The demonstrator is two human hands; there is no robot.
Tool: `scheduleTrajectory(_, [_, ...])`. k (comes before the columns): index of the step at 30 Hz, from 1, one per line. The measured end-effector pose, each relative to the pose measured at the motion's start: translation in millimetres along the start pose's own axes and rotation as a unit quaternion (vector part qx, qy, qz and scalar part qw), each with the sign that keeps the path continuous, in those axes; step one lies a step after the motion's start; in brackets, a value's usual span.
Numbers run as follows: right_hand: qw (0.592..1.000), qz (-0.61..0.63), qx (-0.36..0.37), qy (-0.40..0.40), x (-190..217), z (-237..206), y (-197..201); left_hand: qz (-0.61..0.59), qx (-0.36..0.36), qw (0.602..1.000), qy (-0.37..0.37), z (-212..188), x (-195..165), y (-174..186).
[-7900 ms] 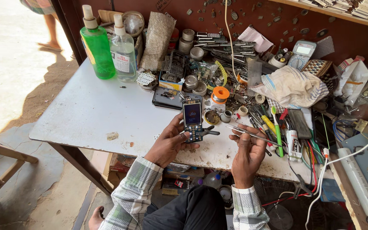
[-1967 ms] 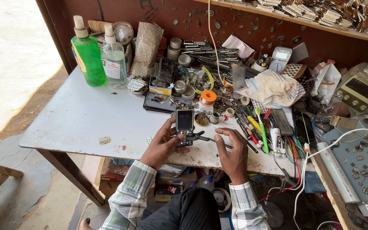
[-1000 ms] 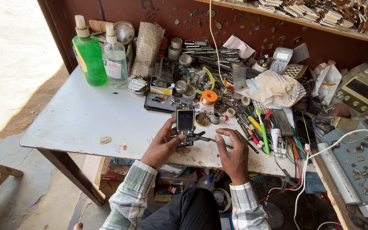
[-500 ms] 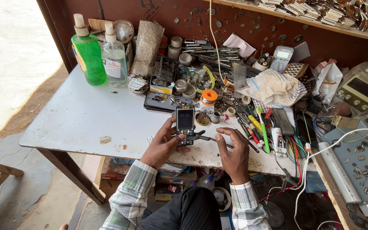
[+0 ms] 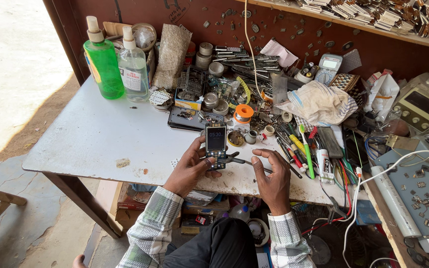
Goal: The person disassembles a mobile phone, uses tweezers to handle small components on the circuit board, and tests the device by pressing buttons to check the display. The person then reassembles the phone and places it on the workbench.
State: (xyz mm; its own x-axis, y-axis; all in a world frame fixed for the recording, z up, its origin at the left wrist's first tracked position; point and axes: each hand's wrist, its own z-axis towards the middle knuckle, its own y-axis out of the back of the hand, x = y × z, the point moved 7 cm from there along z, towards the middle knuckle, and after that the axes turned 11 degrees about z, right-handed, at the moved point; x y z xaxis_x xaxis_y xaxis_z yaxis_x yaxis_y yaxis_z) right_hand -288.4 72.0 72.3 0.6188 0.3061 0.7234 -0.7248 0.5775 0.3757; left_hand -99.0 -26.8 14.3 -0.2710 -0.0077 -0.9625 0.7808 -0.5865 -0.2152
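White table point(image 5: 100, 144): left hand point(image 5: 189, 168) holds lit keypad phone point(image 5: 216, 146).

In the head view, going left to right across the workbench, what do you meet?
Green spray bottle → clear spray bottle → left hand holding a small keypad phone → orange tape roll → right hand → crumpled white cloth → beige meter.

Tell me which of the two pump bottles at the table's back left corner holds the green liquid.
The left bottle, nearest the table's corner: it is filled with bright green liquid. Its neighbour, the right bottle, holds clear liquid and carries a white label.
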Motion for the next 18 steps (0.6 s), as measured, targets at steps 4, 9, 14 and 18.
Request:
scheduleTrajectory(4, [0.999, 0.002, 0.001, 0.038, 8.0, 0.5, 0.6, -0.007, -0.002, 1.000, 0.002, 0.5, -0.2, 0.0])
scheduleTrajectory(9, [1.000, 0.006, 0.000, -0.003, 6.5, 0.3, -4.9, -0.005, 0.009, 1.000, -0.011, -1.8, 0.0, 6.4])
scheduleTrajectory(14, [0.998, 0.004, -0.007, 0.059, 11.2, -2.0, -6.8, -0.036, 0.002, 0.999, -0.016, 2.1, 20.4, 16.4])
scheduleTrajectory(18, [0.995, 0.020, -0.017, 0.093, 4.4, -3.3, -8.7, -0.066, -0.006, 0.998, -0.025, 11.4, 43.3, 23.0])
